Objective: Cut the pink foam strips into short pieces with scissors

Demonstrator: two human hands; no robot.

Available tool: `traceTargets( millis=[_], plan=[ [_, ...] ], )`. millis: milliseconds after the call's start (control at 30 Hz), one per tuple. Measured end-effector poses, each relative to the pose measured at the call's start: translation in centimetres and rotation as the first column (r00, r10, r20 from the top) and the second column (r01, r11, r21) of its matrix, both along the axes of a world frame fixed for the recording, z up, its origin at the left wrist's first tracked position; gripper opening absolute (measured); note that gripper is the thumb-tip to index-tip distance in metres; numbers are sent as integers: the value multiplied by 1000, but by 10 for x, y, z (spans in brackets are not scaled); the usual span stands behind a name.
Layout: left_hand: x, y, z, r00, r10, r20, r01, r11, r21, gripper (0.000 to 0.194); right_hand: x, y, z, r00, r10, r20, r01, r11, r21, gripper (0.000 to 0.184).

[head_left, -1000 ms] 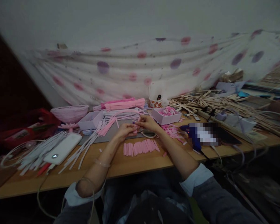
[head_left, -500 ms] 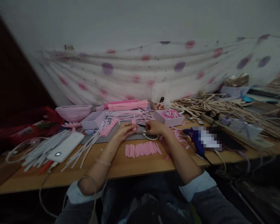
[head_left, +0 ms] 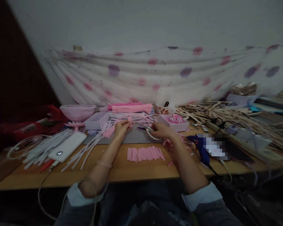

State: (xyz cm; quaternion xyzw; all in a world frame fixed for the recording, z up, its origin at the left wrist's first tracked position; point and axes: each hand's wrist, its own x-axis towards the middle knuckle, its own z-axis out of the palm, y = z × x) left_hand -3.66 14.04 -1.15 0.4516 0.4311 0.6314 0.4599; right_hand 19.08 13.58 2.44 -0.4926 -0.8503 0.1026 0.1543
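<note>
My left hand [head_left: 122, 129] is closed, its fingertips pinching a pink strip [head_left: 130, 119] that stands up above them. Facing it, my right hand [head_left: 162, 130] grips a pair of scissors [head_left: 150, 135] by the pale handles, the blades pointing left towards my left hand. Both hands are over a grey mat [head_left: 138, 137]. Nearer to me, a row of short pink pieces [head_left: 145, 154] lies side by side on the wooden table [head_left: 132, 171]. Pink scraps [head_left: 167, 143] are partly hidden under my right forearm.
Behind my hands lie white strips [head_left: 118, 116] and pink bundles [head_left: 132, 108]. A box of pink bits [head_left: 175, 121] stands at the right, near a blue glue gun [head_left: 202, 152]. At left are a white power bank [head_left: 68, 147], an open box [head_left: 96, 121] and a pink basket [head_left: 77, 112].
My left hand has moved slightly left and up with the pink strip. The scissors have turned and lifted in my right hand, away from the strip. The camera view has shifted a little.
</note>
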Motion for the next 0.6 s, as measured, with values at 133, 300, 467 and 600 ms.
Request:
traceTargets(
  millis=[133,300,467,600],
  plan=[
    [-6,1,3,919,301,-253,-246,942,228,26,1,1,0,932,62,-357,-62,998,10,24],
    [-5,-5,3,746,508,-430,-350,849,395,24,-2,1,-6,876,140,-461,-229,963,-143,29],
    [-3,-8,4,727,532,-435,-364,835,413,23,1,-1,-3,813,111,-572,-282,934,-220,35],
    [-2,-8,6,758,505,-413,-370,854,366,23,0,2,0,755,117,-645,-303,935,-186,35]
  ],
)
